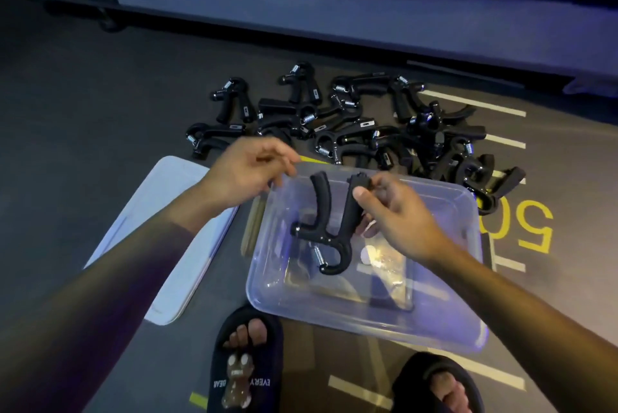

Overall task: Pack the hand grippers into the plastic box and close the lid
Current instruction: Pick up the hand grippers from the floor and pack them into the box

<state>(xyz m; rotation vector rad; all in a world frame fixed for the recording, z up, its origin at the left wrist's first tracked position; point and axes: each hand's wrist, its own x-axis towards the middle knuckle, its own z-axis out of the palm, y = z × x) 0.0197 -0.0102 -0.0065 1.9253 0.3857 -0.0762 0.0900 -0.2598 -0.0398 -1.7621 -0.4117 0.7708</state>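
While your right hand (398, 215) pinches one handle of a black hand gripper (329, 225) between thumb and curled fingers, the tool hangs spring-end down over the clear plastic box (434, 329), seemingly so it can be lowered straight in. Your left hand (247, 171), fingers loosely curled and holding nothing, hovers just beside the free handle at the box's far rim. Beyond your fingertips lies the pile of grippers (368, 121) not yet packed; left of your left wrist, the lid (160, 212) lies flat, within reach for closing.
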